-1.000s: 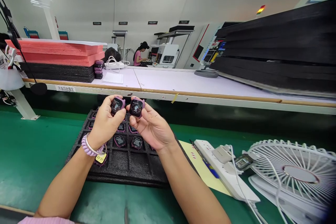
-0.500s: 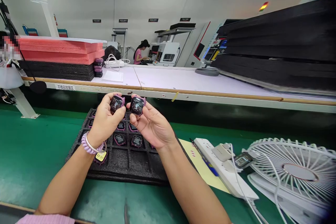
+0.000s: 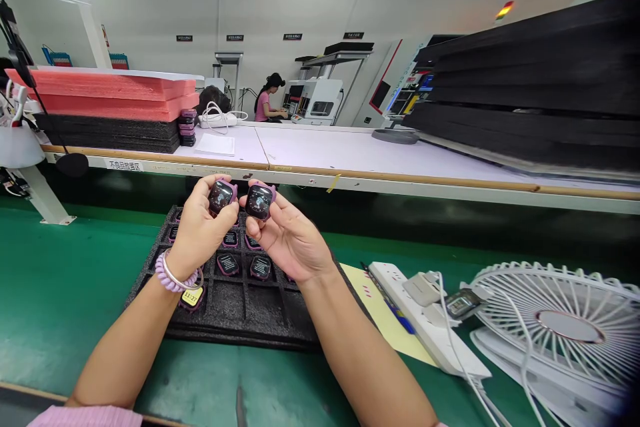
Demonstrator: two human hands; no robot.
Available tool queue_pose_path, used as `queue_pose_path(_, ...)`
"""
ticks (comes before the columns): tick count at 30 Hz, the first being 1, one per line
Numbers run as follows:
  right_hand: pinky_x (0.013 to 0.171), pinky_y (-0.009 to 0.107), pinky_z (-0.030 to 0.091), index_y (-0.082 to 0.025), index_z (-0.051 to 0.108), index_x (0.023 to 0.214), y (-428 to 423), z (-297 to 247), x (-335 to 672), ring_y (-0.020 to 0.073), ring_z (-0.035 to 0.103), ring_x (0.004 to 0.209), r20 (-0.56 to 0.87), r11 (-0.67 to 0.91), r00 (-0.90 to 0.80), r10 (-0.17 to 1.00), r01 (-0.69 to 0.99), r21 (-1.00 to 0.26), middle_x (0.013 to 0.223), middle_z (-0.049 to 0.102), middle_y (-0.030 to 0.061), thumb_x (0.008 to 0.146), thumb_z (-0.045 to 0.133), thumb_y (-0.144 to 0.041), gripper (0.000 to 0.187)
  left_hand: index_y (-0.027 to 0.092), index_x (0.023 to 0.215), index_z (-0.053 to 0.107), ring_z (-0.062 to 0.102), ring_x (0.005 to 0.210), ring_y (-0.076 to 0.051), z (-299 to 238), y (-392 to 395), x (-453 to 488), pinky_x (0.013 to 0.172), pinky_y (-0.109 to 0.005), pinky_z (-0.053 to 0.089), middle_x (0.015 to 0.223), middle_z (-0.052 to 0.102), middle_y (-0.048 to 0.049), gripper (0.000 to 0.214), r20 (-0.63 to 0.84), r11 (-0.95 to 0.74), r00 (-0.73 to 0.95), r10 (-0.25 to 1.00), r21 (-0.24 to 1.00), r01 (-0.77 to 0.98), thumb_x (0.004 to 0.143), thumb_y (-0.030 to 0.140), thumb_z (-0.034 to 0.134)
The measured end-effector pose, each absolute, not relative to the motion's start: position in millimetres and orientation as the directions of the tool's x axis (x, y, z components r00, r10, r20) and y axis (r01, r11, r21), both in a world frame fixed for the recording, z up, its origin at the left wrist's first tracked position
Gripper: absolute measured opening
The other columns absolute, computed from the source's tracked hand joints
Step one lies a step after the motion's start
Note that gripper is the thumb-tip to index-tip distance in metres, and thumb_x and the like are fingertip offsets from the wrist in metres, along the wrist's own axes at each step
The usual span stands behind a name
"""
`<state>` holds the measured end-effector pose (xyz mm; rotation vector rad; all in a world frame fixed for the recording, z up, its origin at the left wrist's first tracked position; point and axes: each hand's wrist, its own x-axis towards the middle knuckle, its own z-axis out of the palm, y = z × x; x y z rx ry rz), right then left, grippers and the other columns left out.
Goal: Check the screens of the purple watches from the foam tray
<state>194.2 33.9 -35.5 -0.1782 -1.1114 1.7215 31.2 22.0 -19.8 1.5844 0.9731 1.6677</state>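
Pinched between thumb and fingers of my left hand [image 3: 205, 230] is a purple-framed smartwatch [image 3: 221, 196], its dark screen lit with a pale pattern. A second purple smartwatch [image 3: 259, 201] is held in my right hand [image 3: 293, 240], close beside the first, screen facing me. Both are raised above a black foam tray [image 3: 230, 310] with square compartments. Several more watches lie in its slots, among them one with white text [image 3: 261, 268] on its screen. A watch with a yellow screen reading 11:27 [image 3: 191, 297] sits near my left wrist. My forearms hide part of the tray.
To the right are a yellow sheet [image 3: 407, 349], a white power strip [image 3: 400, 293] with plugs and cables, and a white fan [image 3: 570, 327]. A shelf [image 3: 320, 153] behind carries red foam [image 3: 115, 97] and a black stack [image 3: 530, 93]. A person [image 3: 270, 100] sits farther back.
The right-hand watch has shifted very slightly left. Pale patterns on both screens look a little different. Both hands keep their grip.
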Motion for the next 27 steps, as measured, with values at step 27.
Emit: queue_pose_path(27,0.070,0.028,0.056,-0.026,0.071,0.121,32.7,-37.3,193.3,0.0141,0.061,0.072,0.357,0.035,-0.411,0.839,-0.614,-0.788,0.107,0.072,0.0031,0.080,0.093,-0.034,0.048,0.015,0.114,0.059,0.061,0.089,-0.014,-20.1,23.6,28.6,0.083,-0.026,0.051,0.101,0.064,-0.0040,0.042,0.514,-0.512,-0.040,0.857,0.858,0.053,0.076,0.029,0.070)
